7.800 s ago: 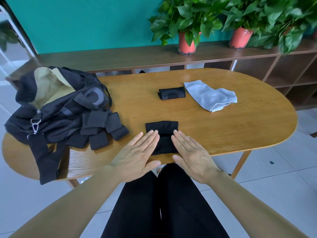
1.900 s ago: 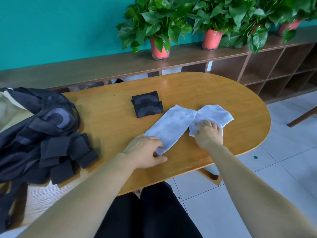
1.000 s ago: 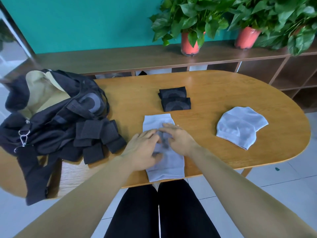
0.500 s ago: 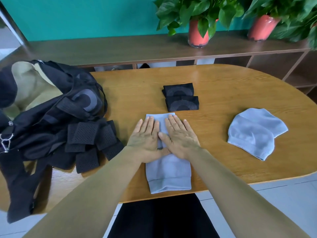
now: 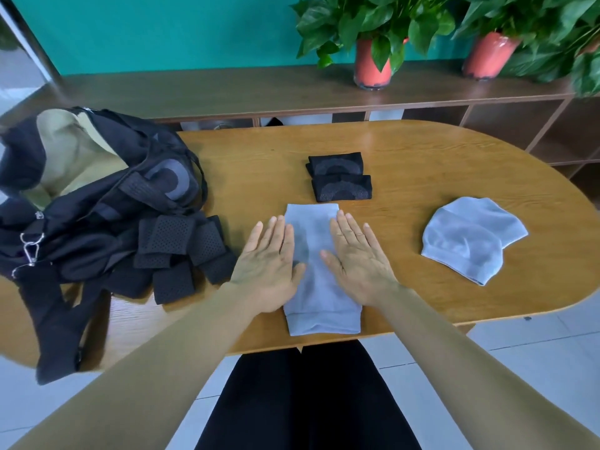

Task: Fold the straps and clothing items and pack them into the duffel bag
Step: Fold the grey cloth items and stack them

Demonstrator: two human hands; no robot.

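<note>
A light grey garment (image 5: 312, 241) lies lengthwise on the table in front of me. My left hand (image 5: 268, 264) rests flat along its left edge, fingers spread. My right hand (image 5: 357, 254) lies flat on its right side. A second grey piece (image 5: 470, 238) sits crumpled to the right. Two folded black items (image 5: 339, 181) lie side by side just beyond the grey garment. The open black duffel bag (image 5: 97, 190), with a tan lining, slumps at the table's left end, and its perforated black straps (image 5: 178, 251) spill toward my left hand.
The oval wooden table (image 5: 422, 164) ends close to my body and curves away at the right. A low wooden shelf (image 5: 227, 92) with potted plants (image 5: 373, 34) runs behind it, against a teal wall. Tiled floor lies below.
My hands have slid apart, from the middle of the grey garment out toward its left and right edges, still pressed flat on it. The view has tilted slightly.
</note>
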